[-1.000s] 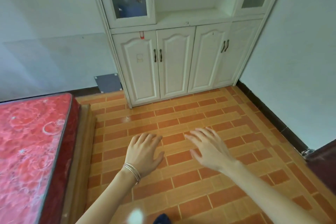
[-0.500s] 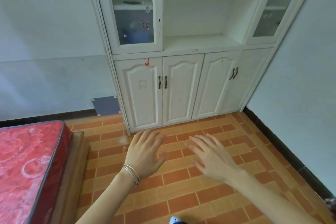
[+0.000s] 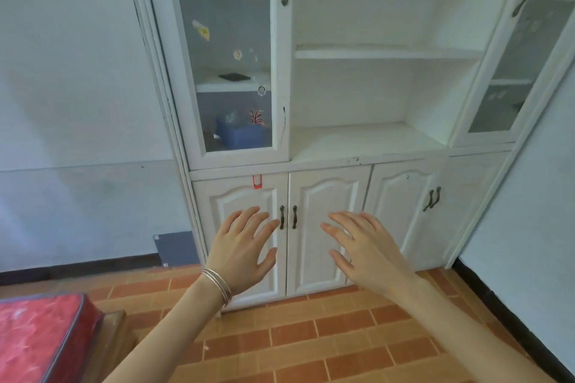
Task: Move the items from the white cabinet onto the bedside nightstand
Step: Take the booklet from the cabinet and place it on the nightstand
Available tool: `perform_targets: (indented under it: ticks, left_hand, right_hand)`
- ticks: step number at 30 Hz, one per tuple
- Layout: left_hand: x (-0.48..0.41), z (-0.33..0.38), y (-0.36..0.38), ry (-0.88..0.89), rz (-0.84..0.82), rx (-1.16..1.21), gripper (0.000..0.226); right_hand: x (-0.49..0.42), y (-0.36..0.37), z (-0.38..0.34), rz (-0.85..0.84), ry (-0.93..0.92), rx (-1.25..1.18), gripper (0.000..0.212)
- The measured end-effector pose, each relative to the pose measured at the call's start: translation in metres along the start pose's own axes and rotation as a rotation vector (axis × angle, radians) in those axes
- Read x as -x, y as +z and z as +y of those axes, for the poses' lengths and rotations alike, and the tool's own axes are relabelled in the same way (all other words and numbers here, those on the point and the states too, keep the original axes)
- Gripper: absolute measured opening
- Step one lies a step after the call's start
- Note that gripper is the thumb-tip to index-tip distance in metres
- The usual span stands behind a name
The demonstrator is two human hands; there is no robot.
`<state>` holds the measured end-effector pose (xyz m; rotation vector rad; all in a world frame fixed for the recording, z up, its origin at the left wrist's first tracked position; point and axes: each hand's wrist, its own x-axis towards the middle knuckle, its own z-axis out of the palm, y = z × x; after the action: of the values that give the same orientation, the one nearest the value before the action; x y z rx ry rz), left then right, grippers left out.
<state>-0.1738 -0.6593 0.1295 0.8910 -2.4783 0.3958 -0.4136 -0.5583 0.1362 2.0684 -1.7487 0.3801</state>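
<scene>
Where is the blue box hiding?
The blue box sits on the bottom shelf behind the left glass door of the white cabinet, below a flat dark item.

Possibly a blue box (image 3: 241, 137), glass-blurred

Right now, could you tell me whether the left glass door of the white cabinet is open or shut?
Shut: the glass door sits flush in its frame, with the blue box behind the pane.

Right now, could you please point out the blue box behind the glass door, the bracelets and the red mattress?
blue box (image 3: 241, 137), head view, its front face behind the glass.
bracelets (image 3: 218, 285), head view, the bands across the left wrist.
red mattress (image 3: 37, 339), head view, its top surface.
</scene>
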Motion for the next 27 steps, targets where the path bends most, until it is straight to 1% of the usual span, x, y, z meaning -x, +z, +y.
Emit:
perform_targets:
  ticks: [7,14,18,22,27]
  left_hand:
    - [-0.123,-0.084,0.043,0.05,0.05,-0.036,0.048]
    - [-0.256,-0.166,0.065,0.156,0.126,-0.095,0.046]
    - [-0.314,-0.186,0.079,0.176,0.137,-0.087,0.048]
    - [-0.36,-0.201,0.103,0.194,0.145,-0.118,0.047]
    - [-0.423,-0.214,0.115,0.18,0.253,-0.164,0.048]
  right_hand:
    - [-0.119,0.036,0.057,0.037,-0.019,0.092,0.045]
    - [-0.245,0.047,0.112,0.151,0.018,0.168,0.046]
    - [-0.295,0.054,0.142,0.233,0.001,0.162,0.044]
    - [-0.336,0.07,0.177,0.279,0.004,0.178,0.044]
    - [-0.396,0.075,0.236,0.31,-0.011,0.182,0.047]
